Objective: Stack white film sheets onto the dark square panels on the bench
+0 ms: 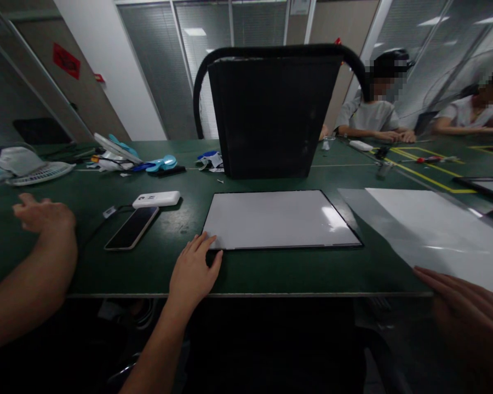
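Note:
A flat white panel with a thin black frame [271,219] lies on the green table in front of me. My left hand [193,268] rests at the panel's near left corner, fingers apart, the fingertips over the frame's edge. To the right lies a large white sheet with a glossy clear film [447,224]. My right hand [470,301] is at the sheet's near edge, its fingers stretched out side by side and a little blurred. Whether it touches the sheet, I cannot tell.
A tall black bin-like stand [275,109] rises behind the panel. Left lie a phone [133,229], a white power bank [156,199] and a white-and-blue fan [162,163]. Another person's hand [45,213] reaches in at left. Two people [372,117] sit at the far right.

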The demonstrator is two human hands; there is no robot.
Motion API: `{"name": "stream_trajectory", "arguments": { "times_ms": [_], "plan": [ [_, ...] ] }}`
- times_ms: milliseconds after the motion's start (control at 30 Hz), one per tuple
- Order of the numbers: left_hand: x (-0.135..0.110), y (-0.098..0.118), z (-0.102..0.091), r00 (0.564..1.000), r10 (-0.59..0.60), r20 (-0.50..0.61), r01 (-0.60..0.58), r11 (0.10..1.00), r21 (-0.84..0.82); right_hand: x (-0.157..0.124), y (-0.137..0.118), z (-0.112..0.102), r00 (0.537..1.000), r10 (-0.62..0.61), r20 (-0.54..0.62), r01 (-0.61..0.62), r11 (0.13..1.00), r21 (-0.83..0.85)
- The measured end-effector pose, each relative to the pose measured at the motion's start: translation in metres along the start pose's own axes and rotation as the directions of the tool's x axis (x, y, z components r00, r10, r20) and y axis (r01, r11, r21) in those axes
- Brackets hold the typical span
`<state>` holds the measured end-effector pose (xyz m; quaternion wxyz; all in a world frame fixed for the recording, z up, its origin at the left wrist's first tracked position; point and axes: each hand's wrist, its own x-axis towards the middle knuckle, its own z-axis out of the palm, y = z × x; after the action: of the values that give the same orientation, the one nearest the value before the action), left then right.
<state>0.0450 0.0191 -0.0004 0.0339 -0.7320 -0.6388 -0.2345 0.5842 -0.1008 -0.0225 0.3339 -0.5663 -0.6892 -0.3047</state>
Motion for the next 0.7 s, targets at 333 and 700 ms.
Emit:
{"name": "stream_trajectory", "arguments": {
  "times_ms": [333, 700],
  "plan": [
    [-0.002, 0.004, -0.004, 0.999, -0.030, -0.012, 0.029, 0.997, -0.072, 0.033, -0.077, 0.011, 0.959, -0.279, 0.044, 0.265, 0.943, 0.201],
    [-0.002, 0.001, -0.003, 1.000, -0.009, -0.004, 0.008, 0.997, -0.075, 0.035, -0.086, -0.014, 0.990, -0.129, 0.058, 0.114, 0.969, 0.219]
  ]
}}
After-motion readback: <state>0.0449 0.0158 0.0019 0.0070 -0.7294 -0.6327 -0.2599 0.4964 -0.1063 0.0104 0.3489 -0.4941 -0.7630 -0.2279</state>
